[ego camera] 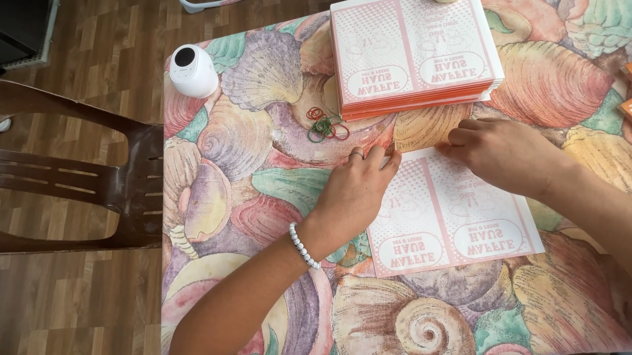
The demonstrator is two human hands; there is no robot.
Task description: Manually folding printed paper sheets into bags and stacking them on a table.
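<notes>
Rubber bands (326, 125), white device (192, 70), brown chair (67, 181).

The left hand (354, 190) lies palm down, fingers together and stretched forward, the forearm coming from the near edge of the table. The right hand (505, 154) is half curled, knuckles up, its forearm entering from the right edge.
</notes>
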